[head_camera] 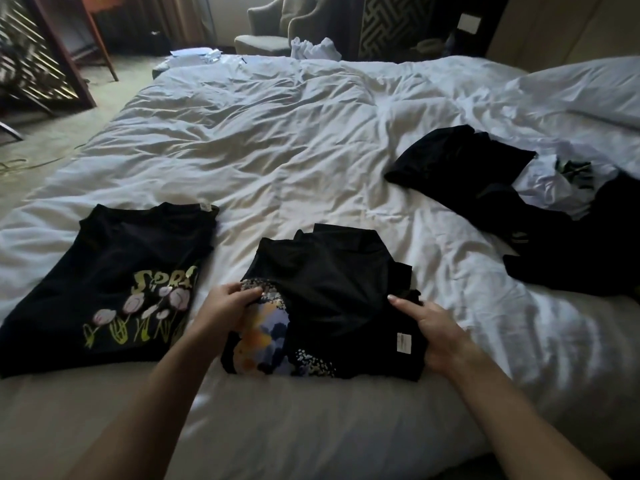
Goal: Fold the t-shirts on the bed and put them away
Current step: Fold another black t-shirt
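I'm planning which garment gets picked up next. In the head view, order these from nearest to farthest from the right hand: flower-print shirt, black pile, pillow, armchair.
From the right hand:
1. Black pile, on the bed's right side, beyond the hand.
2. Flower-print shirt, folded at the left near edge.
3. Pillow, at the far right.
4. Armchair, past the bed's far edge.

Both forearms reach in from the frame's bottom; left hand [231, 303] curled, pinching; right hand [434, 332] gripping, forefinger extended.
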